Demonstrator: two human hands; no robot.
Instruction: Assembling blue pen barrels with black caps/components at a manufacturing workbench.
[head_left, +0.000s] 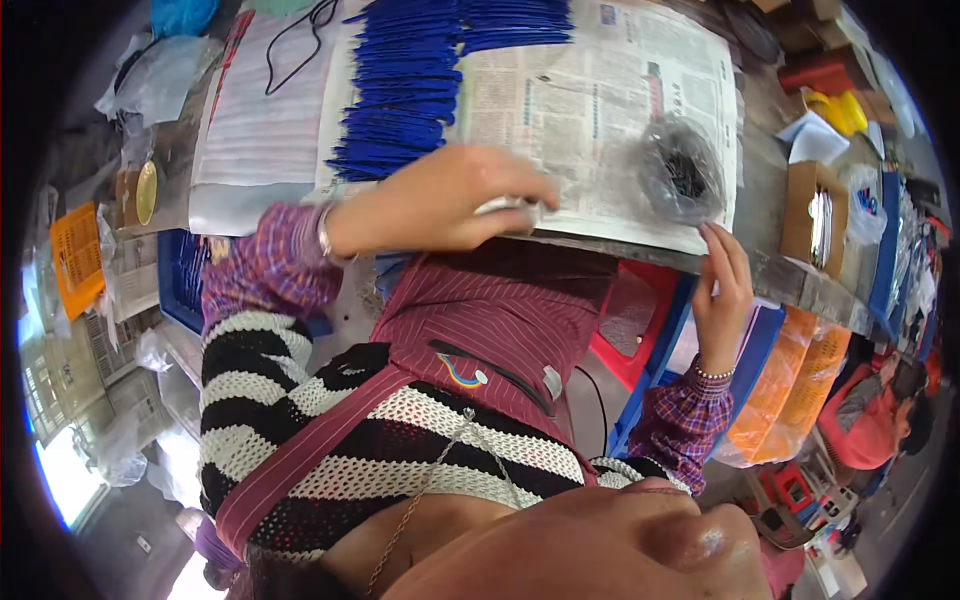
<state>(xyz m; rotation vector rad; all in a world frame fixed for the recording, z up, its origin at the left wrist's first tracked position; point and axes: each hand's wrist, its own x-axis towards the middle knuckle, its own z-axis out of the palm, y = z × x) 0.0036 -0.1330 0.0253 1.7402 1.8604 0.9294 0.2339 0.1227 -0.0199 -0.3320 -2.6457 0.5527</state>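
The person's right hand (725, 290) is at the near edge of the grey wooden desk (765, 215), its fingers outstretched and its thumb apart, with nothing seen pinched between them. Its fingertips meet the near right corner area of the printed newspaper sheet (600, 125), at or just beside the clear, crumpled plastic bag of small dark pieces (688, 165); whether they touch the bag is too fine to tell. The bag lies on the newspaper, beyond those fingertips and toward the sheet's right edge, so the right hand is much the nearer. The bag is roundish, with no clear long axis, and which way its mouth points cannot be told.

The left hand (455, 195) is blurred above the near edge, its fingers pointing right, toward the bag's side. A small, pale, shiny piece (495, 206) shows among its curled fingers; the blur hides whether they pinch it. Just beyond this hand, the slim dark-blue strips (395, 95) form a column toward the far edge, their long axes running roughly left to right.
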